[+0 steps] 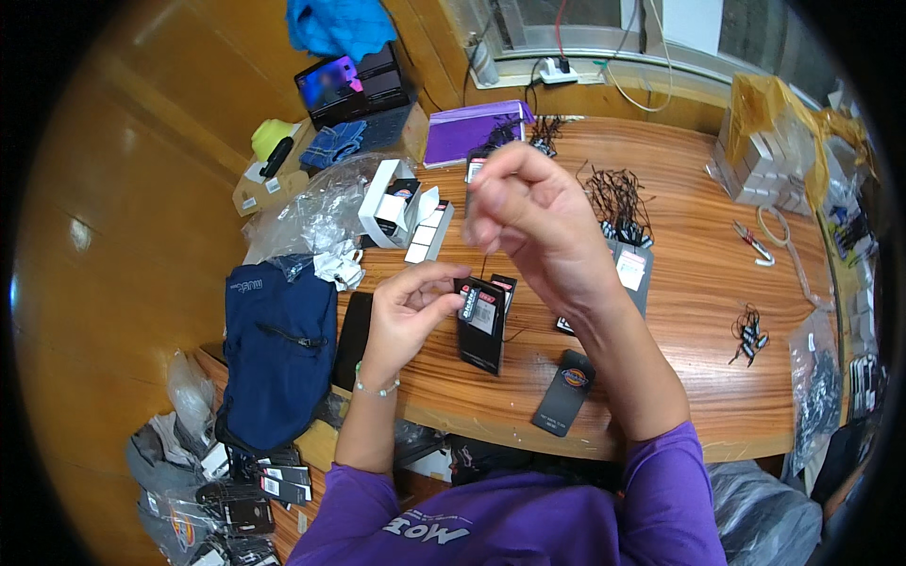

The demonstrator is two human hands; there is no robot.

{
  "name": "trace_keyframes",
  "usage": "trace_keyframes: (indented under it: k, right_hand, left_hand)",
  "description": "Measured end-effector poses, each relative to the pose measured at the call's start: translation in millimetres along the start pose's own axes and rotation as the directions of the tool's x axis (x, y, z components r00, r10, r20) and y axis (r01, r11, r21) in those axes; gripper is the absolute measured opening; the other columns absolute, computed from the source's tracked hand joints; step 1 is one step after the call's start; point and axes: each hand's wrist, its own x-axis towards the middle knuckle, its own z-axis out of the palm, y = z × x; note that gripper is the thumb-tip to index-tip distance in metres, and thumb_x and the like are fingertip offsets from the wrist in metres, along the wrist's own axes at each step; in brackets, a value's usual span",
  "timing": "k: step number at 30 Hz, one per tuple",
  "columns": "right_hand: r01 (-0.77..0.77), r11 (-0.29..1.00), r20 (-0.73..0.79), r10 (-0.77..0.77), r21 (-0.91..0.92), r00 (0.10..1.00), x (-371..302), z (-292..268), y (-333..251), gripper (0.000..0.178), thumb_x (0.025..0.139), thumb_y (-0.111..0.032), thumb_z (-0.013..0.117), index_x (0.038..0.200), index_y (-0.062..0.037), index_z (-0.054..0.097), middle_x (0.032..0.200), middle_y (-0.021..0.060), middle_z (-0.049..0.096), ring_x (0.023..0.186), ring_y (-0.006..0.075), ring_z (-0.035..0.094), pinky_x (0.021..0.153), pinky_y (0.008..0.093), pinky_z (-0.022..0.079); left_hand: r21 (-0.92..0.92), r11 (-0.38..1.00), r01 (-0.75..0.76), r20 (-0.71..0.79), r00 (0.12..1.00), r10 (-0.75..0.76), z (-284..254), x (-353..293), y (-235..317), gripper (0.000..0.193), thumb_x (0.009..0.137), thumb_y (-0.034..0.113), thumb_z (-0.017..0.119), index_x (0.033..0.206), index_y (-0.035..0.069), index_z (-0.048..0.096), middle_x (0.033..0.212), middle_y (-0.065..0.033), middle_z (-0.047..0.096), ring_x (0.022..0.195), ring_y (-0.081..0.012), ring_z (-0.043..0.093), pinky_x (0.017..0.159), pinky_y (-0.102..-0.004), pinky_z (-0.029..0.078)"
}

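My left hand (408, 316) pinches a black hang tag (481, 354) with a white sticker, standing upright just above the wooden table. A small dark seal (467, 304) sits at the fingertips, and another tag shows behind. From the tag's top a thin black cord (485, 261) runs up toward my right hand (528, 203), raised with its fingers closed together; its grip on the cord is partly hidden. Below lies a single dark grey tag (564, 396). Grey tags (634, 274) with a white sticker lie beyond my right forearm, beside a bunch of black cords (618, 198).
An open white box (385, 212) and a sticker strip (427, 234) stand at the left, by a clear plastic bag (311, 203) and a navy bag (278, 349). To the right are a red-handled cutting tool (753, 243), a tape roll (774, 226), more cords (749, 335) and stacked boxes (764, 165).
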Motion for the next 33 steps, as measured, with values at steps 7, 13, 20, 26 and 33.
trace_keyframes:
  k: [7, 13, 20, 26, 33]
  right_hand:
    - [-0.019, 1.000, 0.096, 0.021, -0.022, 0.995, -13.7, 19.3, -29.2, 0.015, 0.080, -0.008, 0.063, 0.088, -0.0016, 0.051, 0.068, 0.0061, 0.058, 0.061, 0.0111, 0.058, 0.056, 0.0214, 0.047]
    - [0.007, 0.998, 0.129, 0.001, -0.064, 0.992, -18.0, 23.4, -42.8, 0.015, 0.083, -0.004, 0.057, 0.096, 0.0014, 0.052, 0.076, 0.0105, 0.062, 0.069, 0.0143, 0.061, 0.064, 0.0244, 0.050]
    - [0.116, 0.960, 0.130, -0.085, -0.254, 0.988, -20.2, 25.5, -47.4, 0.015, 0.086, -0.005, 0.051, 0.100, 0.0015, 0.050, 0.079, 0.0091, 0.061, 0.070, 0.0107, 0.058, 0.061, 0.0218, 0.046]
    - [0.168, 0.880, 0.155, -0.109, -0.444, 0.982, -16.8, 20.2, -29.9, 0.015, 0.086, -0.005, 0.049, 0.100, -0.0001, 0.046, 0.074, 0.0022, 0.053, 0.069, 0.0072, 0.052, 0.061, 0.0203, 0.042]
    - [0.140, 0.644, 0.085, -0.116, -0.752, 0.990, -9.0, 14.8, 11.1, 0.016, 0.077, 0.000, 0.053, 0.091, -0.0012, 0.046, 0.061, 0.0114, 0.054, 0.053, 0.0187, 0.055, 0.051, 0.0287, 0.042]
  left_hand:
    - [0.263, 0.937, 0.229, 0.161, 0.947, -0.277, 6.6, 13.1, -96.1, 0.029, 0.084, 0.018, 0.058, 0.105, 0.000, 0.048, 0.098, -0.0060, 0.051, 0.095, -0.0151, 0.049, 0.087, -0.0293, 0.039]
    - [0.392, 0.896, 0.209, 0.192, 0.934, -0.302, -0.3, 14.4, -126.1, 0.043, 0.079, 0.014, 0.062, 0.116, 0.000, 0.046, 0.119, -0.0126, 0.044, 0.112, -0.0208, 0.041, 0.094, -0.0315, 0.034]
    - [0.380, 0.897, 0.225, 0.125, 0.948, -0.291, 6.8, 18.2, -98.3, 0.040, 0.079, 0.004, 0.060, 0.116, 0.000, 0.046, 0.111, -0.0112, 0.052, 0.102, -0.0166, 0.050, 0.085, -0.0272, 0.041]
    - [0.298, 0.927, 0.225, -0.024, 0.973, -0.229, 7.7, 16.8, -44.0, 0.037, 0.080, -0.004, 0.057, 0.115, -0.001, 0.045, 0.102, -0.0101, 0.059, 0.092, -0.0132, 0.057, 0.076, -0.0233, 0.046]
    - [0.084, 0.993, 0.089, -0.346, 0.937, -0.054, -6.6, 13.8, 9.4, 0.016, 0.076, -0.005, 0.062, 0.088, -0.002, 0.054, 0.081, -0.0051, 0.062, 0.075, -0.0081, 0.059, 0.067, -0.0188, 0.046]
